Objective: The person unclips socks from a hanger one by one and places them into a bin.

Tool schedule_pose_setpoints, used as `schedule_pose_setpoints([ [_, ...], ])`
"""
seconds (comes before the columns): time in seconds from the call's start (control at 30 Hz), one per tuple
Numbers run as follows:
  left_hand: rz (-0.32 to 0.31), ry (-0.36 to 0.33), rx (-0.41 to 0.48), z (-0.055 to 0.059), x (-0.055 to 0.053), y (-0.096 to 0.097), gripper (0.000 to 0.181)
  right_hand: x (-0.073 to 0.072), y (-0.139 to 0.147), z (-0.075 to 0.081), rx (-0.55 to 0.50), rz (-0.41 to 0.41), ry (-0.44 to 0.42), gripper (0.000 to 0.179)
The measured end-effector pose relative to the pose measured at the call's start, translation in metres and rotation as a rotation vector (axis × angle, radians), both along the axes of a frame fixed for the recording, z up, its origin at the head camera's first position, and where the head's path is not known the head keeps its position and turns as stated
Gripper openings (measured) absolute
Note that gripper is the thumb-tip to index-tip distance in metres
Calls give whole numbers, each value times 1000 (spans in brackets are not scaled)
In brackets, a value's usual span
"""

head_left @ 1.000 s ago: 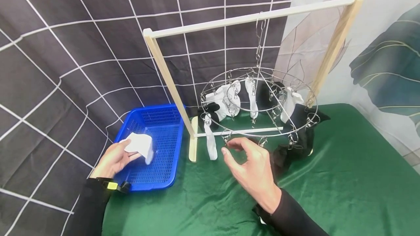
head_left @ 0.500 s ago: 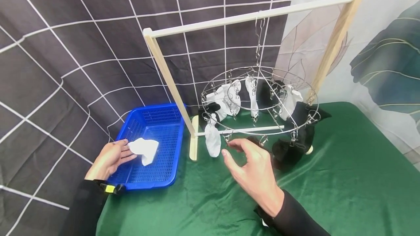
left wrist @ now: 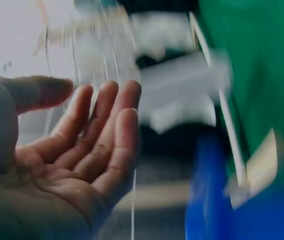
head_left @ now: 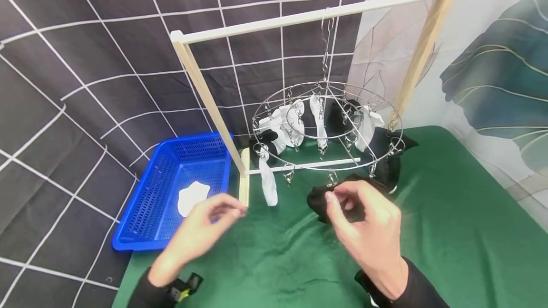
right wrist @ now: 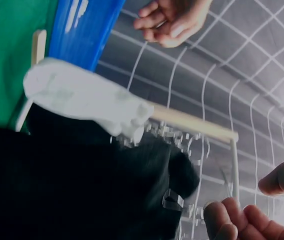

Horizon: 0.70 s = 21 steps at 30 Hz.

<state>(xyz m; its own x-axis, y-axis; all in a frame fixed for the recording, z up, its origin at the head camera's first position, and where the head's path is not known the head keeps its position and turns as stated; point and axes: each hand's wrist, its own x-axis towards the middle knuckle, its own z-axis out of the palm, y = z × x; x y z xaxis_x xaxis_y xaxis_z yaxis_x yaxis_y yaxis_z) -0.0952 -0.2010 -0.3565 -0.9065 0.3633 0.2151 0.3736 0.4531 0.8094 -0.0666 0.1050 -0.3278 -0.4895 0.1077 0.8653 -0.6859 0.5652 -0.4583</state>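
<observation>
My left hand (head_left: 201, 227) holds nothing in front of the blue basket (head_left: 141, 222); its fingers are loosely bent, the palm bare in the left wrist view. A white piece of cloth (head_left: 192, 196) lies in the basket, partly behind that hand. My right hand (head_left: 370, 232) is near a metal clip (head_left: 332, 178) on the front of a round wire hanger (head_left: 317, 166), thumb and forefinger close together with nothing visible between them. Dark cloth (head_left: 318, 201) shows behind its fingertips. A white sock (head_left: 268, 182) hangs from the hanger's left side.
The hanger hooks onto a wooden rack's crossbar (head_left: 265, 23). Several white and black pieces hang around its far side, including a white sock (head_left: 318, 118). A black cloth (head_left: 381, 149) hangs at right. Green cloth (head_left: 291, 251) covers the table.
My left hand has let go of the white cloth, which stays in the basket, and moved right. My right hand has moved slightly right. The hanging white sock has turned.
</observation>
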Motion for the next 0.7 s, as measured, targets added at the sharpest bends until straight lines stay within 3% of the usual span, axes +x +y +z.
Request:
schedule_pose_setpoints([
  [0.07, -78, 29, 53, 5, 6, 29, 18, -1, 3, 3, -4, -25, -17, 11],
  [0.13, -114, 76, 102, 7, 9, 54, 25, -2, 6, 3, -5, -39, -53, 15],
  [0.33, -170, 76, 174, 4, 3, 112, 49, -9, 14, -10, 12, -23, -144, 26],
  [0.5, -145, 110, 254, -1, -9, 145, 46, -15, 16, -20, 36, -3, -151, 27],
  [0.7, -82, 155, 345, -3, -17, 162, 15, -20, 18, -23, 58, 34, -137, 24],
])
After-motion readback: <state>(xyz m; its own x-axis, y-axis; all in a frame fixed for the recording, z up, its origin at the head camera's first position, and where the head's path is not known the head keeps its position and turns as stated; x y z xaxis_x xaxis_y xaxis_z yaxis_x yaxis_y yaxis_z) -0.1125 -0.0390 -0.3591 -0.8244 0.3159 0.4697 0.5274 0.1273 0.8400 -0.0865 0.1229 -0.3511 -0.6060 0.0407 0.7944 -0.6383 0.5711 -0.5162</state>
